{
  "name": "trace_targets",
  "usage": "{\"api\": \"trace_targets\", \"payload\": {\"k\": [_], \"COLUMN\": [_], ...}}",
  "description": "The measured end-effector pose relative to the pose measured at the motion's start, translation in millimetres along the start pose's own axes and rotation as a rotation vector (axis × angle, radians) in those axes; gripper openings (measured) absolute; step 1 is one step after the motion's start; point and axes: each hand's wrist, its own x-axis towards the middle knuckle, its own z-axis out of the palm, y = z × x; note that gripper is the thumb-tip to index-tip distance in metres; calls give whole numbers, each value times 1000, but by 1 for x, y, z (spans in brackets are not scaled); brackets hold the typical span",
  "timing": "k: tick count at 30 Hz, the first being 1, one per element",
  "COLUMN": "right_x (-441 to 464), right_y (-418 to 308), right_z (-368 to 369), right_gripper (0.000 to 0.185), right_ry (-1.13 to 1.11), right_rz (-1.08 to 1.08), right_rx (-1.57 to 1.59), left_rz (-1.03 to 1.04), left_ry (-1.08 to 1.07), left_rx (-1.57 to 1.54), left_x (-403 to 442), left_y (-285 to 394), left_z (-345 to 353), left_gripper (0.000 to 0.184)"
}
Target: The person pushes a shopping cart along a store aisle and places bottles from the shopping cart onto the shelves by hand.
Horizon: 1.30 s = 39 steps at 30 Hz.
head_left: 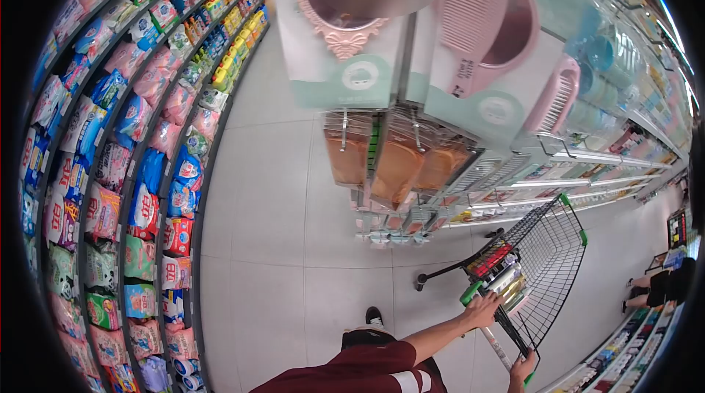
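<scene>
A wire shopping cart (pixel 554 261) with green corner pieces stands at lower right. Near one end of its handle (pixel 497 349), by a green end piece, my left hand (pixel 482 310) is closed around the bar. At the handle's other end, my right hand (pixel 523 369) is also closed on it; part of that hand lies at its far side, with the fingers only partly showing. Inside the cart, close to the handle, lie a red package (pixel 490 259) and several shiny cylindrical items (pixel 510 281), whose kind I cannot make out.
Curved-looking shelves of detergent bags (pixel 158 202) line the left side. Close ahead, a display rack holds pink combs (pixel 474 8), a pink-framed mirror (pixel 345 44) and brown packaged items (pixel 396 173). Grey tiled floor (pixel 272 239) runs between. Another person (pixel 664 286) stands at far right.
</scene>
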Motion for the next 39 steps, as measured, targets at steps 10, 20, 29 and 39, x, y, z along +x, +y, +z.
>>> {"api": "trace_targets", "payload": {"k": [10, 20, 29, 39], "right_x": [-21, -2, 14, 39], "right_y": [-46, -83, -68, -61], "right_z": [-4, -18, -4, -32], "right_gripper": [60, 46, 46, 48], "right_ry": [-15, -123, -34, -128], "right_rz": [-87, -17, -3, 67], "right_rx": [80, 145, 192, 224], "left_rz": [19, 93, -19, -79], "left_ry": [-19, -60, -74, -11], "left_rx": [285, 299, 222, 320], "left_x": [4, 27, 64, 89], "left_y": [-8, -19, -4, 26], "left_z": [-26, -41, -38, -12], "left_gripper": [58, 65, 57, 47]}}
